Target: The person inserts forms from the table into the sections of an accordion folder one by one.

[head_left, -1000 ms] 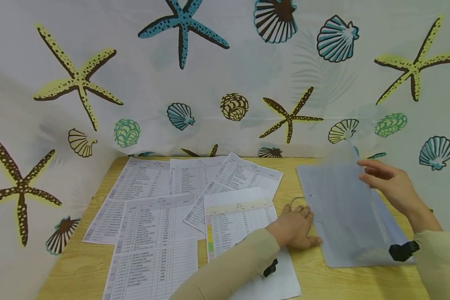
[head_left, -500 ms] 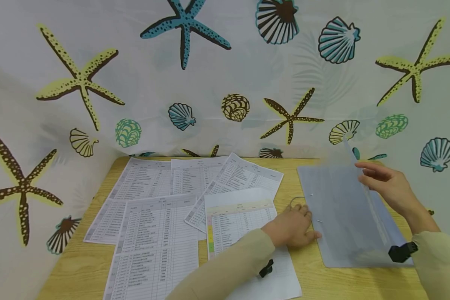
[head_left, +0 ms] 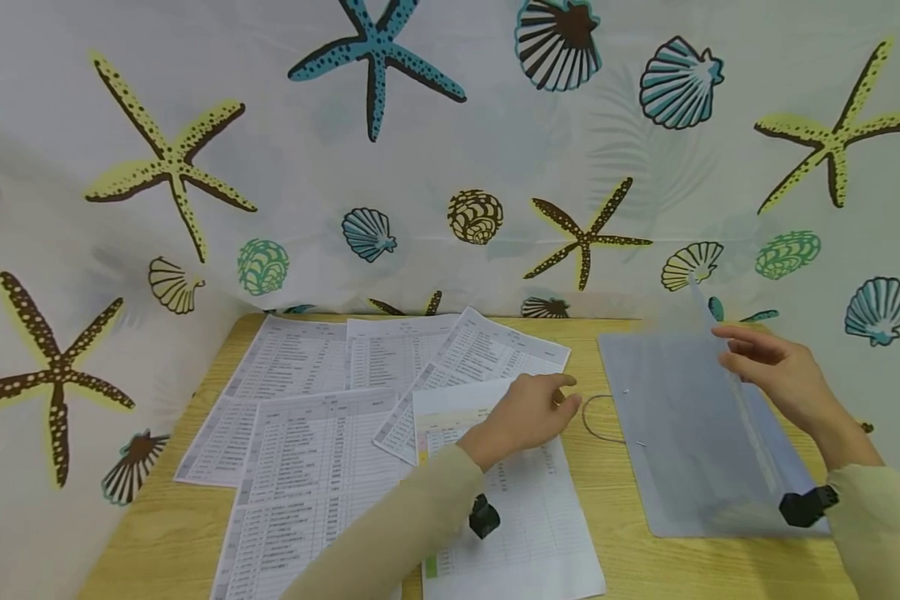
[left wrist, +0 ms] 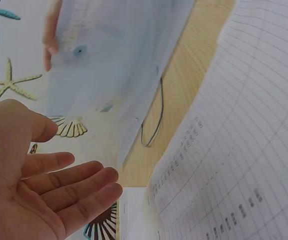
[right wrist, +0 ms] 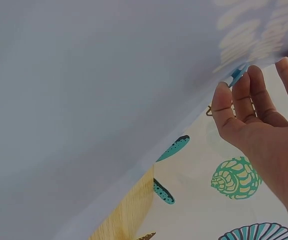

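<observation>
My right hand holds up the cover of a translucent bluish-grey plastic folder by its right edge. In the right wrist view, the fingertips of the right hand are at that edge, beside a small blue button. A thin cord loop sticks out from the folder's left side onto the wood. My left hand is over a printed sheet, part of which it hides. Seen from the left wrist, the left hand has relaxed, spread fingers and holds nothing.
Several other printed sheets lie overlapping on the left of the wooden table. Behind the table hangs a white cloth with starfish and shells. A strip of bare wood runs between the coloured sheet and the folder.
My left hand has left the table beside the folder's left edge and moved left over the printed sheet, uncovering the cord loop. The right hand stays at the raised cover.
</observation>
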